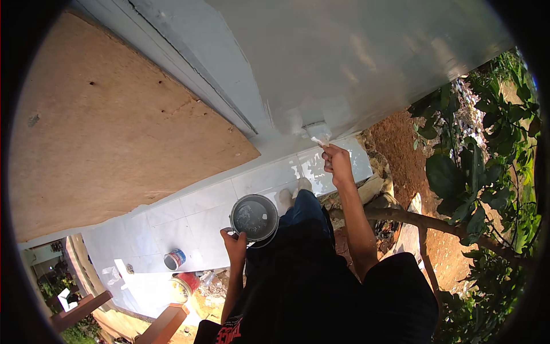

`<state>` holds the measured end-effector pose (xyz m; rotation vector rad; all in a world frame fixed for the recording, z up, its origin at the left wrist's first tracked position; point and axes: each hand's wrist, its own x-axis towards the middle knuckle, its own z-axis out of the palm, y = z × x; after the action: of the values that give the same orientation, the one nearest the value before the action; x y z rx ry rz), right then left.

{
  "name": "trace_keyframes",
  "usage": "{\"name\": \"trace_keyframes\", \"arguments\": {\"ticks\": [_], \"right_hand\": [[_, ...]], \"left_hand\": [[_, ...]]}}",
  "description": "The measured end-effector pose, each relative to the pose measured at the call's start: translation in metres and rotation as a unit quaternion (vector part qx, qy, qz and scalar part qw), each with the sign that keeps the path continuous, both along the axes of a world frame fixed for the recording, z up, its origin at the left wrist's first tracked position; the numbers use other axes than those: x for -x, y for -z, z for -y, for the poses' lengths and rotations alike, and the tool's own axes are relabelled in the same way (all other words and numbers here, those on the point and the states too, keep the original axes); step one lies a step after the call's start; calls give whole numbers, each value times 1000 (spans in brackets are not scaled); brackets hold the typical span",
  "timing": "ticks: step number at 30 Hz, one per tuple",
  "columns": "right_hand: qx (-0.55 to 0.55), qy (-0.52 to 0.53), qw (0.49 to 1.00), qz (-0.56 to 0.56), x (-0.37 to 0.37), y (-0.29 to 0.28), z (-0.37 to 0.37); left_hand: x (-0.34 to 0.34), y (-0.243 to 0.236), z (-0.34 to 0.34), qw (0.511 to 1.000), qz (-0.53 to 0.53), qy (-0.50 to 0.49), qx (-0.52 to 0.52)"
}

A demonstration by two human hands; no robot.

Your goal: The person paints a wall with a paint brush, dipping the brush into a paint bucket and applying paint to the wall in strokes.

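Note:
My right hand [339, 165] is closed round the handle of a wide flat paintbrush [319, 132]. Its bristles rest against the lower part of a grey wall [366, 63], where the paint looks wet and glossy. My left hand [234, 243] grips the rim of a dark round bucket [254, 213], held at waist height. Grey paint coats the inside, and a small pale spot shows in it. A lighter grey strip of wall borders the glossy area on the left.
A large wooden board [126, 132] covers the left side. Below me runs a narrow ledge of pale tiles [212, 195], bearing a small paint can [175, 259]. A red bucket [184, 285] stands beyond its edge. A branch [412, 218] and leafy plants [458, 172] crowd the right.

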<state>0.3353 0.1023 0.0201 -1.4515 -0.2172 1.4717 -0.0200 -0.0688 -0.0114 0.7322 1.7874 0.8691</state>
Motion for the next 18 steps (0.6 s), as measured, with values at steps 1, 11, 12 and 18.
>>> {"name": "trace_keyframes", "arguments": {"ticks": [1,11,12,18], "right_hand": [[-28,6,999,-17,-2,-20,8],[16,16,999,-23,0,101,36],[101,0,995,-21,-2,120,32],[99,-55,993,28,9,88,-31]], "left_hand": [[2,5,0,1000,-6,10,2],[-11,1,-7,999,-12,38,1],[-11,0,-8,999,-11,36,1],[-9,6,-5,999,18,30,-16]]}}
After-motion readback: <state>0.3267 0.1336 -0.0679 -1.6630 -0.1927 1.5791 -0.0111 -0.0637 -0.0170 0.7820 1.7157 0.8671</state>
